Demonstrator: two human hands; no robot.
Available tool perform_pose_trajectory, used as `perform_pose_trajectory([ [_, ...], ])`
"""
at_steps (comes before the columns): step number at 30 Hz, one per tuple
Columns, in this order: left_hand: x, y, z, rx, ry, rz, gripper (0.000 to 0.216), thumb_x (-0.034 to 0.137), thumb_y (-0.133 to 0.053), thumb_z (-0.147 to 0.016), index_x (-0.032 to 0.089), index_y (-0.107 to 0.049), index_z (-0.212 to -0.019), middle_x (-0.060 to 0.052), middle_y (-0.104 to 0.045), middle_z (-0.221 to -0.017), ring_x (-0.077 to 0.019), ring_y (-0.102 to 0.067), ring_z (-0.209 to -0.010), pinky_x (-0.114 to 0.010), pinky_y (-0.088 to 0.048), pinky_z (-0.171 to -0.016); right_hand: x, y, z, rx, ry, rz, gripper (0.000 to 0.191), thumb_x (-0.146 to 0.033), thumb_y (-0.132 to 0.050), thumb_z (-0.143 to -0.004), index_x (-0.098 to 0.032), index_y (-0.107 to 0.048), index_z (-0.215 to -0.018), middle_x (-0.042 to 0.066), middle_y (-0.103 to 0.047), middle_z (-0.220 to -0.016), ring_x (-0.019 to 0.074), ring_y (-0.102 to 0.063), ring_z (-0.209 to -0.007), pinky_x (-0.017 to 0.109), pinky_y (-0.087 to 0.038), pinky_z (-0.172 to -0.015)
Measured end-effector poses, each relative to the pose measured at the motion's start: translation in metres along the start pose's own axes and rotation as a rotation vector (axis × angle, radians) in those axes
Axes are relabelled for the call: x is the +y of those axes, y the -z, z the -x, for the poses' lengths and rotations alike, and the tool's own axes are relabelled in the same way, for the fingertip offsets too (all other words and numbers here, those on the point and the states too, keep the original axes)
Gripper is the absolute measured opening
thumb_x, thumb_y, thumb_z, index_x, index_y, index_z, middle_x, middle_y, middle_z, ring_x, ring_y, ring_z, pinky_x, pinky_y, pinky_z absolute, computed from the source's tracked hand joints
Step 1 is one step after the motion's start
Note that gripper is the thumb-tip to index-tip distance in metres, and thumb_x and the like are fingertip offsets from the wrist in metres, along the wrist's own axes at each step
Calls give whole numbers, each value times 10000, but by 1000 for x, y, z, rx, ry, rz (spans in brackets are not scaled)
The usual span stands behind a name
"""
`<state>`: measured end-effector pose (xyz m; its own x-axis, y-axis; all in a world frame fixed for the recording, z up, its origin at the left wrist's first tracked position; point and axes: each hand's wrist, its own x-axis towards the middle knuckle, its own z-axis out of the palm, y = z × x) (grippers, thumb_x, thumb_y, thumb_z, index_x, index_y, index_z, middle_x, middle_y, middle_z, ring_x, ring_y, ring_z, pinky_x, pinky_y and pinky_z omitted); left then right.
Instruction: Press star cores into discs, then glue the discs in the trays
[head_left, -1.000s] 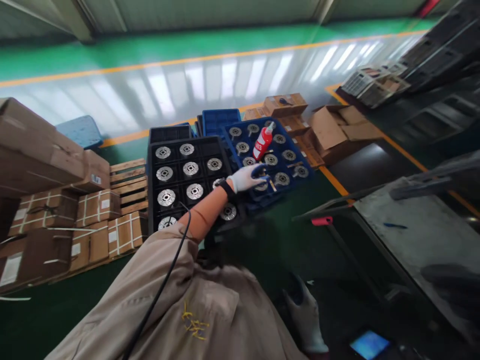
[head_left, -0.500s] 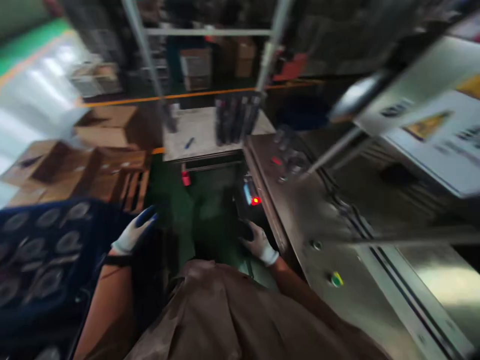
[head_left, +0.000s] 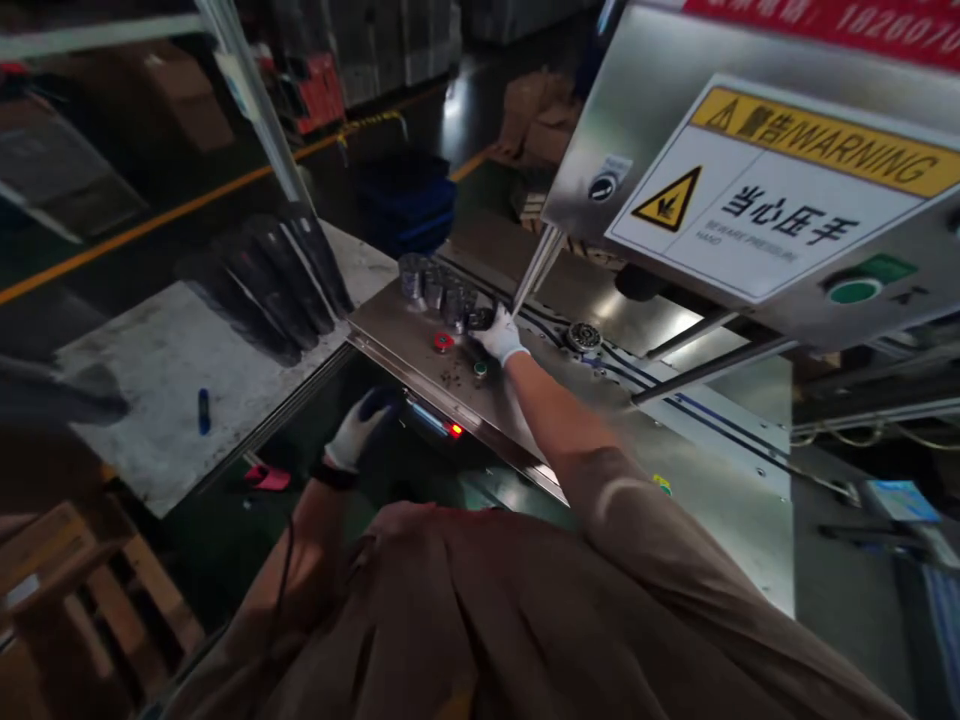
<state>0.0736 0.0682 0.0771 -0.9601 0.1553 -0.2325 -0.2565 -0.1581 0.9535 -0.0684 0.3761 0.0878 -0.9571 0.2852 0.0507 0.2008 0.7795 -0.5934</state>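
My right hand [head_left: 501, 338], in a white glove with dark fingertips, reaches over the steel machine table [head_left: 540, 420]. Its fingers close around a dark, round metal part [head_left: 480, 318] at the near end of a group of shiny metal cylinders [head_left: 431, 285]. My left hand [head_left: 360, 430], gloved in the same way and with a black band at the wrist, hovers before the table edge. Its fingers are curved and apart, with nothing visible in them. A red button [head_left: 443, 342] and a green button [head_left: 480, 370] lie just below my right hand.
A press housing with a warning sign [head_left: 780, 190] overhangs the table on steel rods [head_left: 536, 270]. Another round metal part [head_left: 583, 337] sits by the rail. On the left, a pale worktop [head_left: 161, 400] bears dark sleeve-like pieces [head_left: 255, 280] and a blue marker [head_left: 204, 411].
My view has swung right toward the press. My right hand has moved up from beside the table to the metal cylinders. My left hand has come across from the blue crate side.
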Motion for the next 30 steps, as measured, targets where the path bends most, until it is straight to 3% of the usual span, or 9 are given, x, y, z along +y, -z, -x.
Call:
perform_pose_trajectory([
  [2,0,-24,-24,-155,29,37,798,546,-910,-623,167,-672,-1283,-105,-749,-1131,-241,-709,-1063,-362,-576,-993,-12,-4,-7,-16,-84,81,742,-288,-802,-663,-97,-575,-1344,220,-642,-1379,351,-618,-1297,471,-492,-1145],
  [4,-3,-43,-40,-220,49,31,784,524,-886,-674,169,-642,-1330,-102,-737,-1128,-240,-701,-1070,-371,-568,-1003,-11,-1,5,17,-49,113,732,-261,-793,-647,-80,-586,-1325,227,-650,-1345,375,-612,-1278,493,-479,-1145],
  [10,4,-101,-75,-409,-21,163,989,444,-884,-694,290,-415,-1551,-104,-628,-1422,-262,-609,-1322,-411,-514,-1136,10,35,93,234,269,102,805,-467,-759,-745,-103,-492,-1412,230,-573,-1384,413,-520,-1298,597,-401,-1168],
  [14,27,-152,-77,-568,-53,159,983,408,-857,-760,297,-354,-1597,-96,-554,-1543,-306,-532,-1428,-444,-478,-1188,12,71,138,311,294,64,851,-646,-677,-813,-142,-442,-1457,208,-554,-1382,424,-503,-1300,636,-379,-1161],
  [20,30,-186,-73,-840,70,-105,859,410,-900,-716,183,-556,-1470,-153,-595,-1496,-376,-536,-1416,-486,-470,-1192,42,106,172,82,473,-73,819,-621,-722,-813,-121,-518,-1429,204,-641,-1329,345,-624,-1212,503,-523,-1058],
  [22,21,-193,-74,-835,60,-189,794,437,-870,-752,177,-579,-1444,-158,-606,-1482,-355,-570,-1384,-474,-490,-1170,65,103,170,63,437,-144,792,-574,-757,-789,-149,-534,-1419,173,-673,-1314,310,-653,-1199,460,-537,-1061],
  [24,12,-201,-76,-706,81,-212,773,499,-813,-789,165,-569,-1442,-170,-662,-1398,-324,-661,-1264,-466,-548,-1090,92,98,155,127,325,-152,800,-532,-806,-725,-135,-566,-1377,175,-700,-1268,317,-672,-1171,463,-540,-1064],
  [27,4,-198,-91,-480,47,-323,829,568,-760,-782,164,-527,-1467,-144,-756,-1181,-282,-754,-1003,-459,-608,-948,128,100,100,290,42,-126,859,-450,-867,-637,-80,-573,-1355,221,-684,-1293,367,-651,-1212,513,-516,-1100],
  [30,9,-175,-111,-385,-150,-678,726,522,-731,-776,204,-600,-1416,-117,-767,-1160,-315,-736,-1073,-482,-561,-1040,147,116,35,389,-280,-91,872,-375,-882,-650,-64,-539,-1389,244,-635,-1371,380,-614,-1281,529,-480,-1143],
])
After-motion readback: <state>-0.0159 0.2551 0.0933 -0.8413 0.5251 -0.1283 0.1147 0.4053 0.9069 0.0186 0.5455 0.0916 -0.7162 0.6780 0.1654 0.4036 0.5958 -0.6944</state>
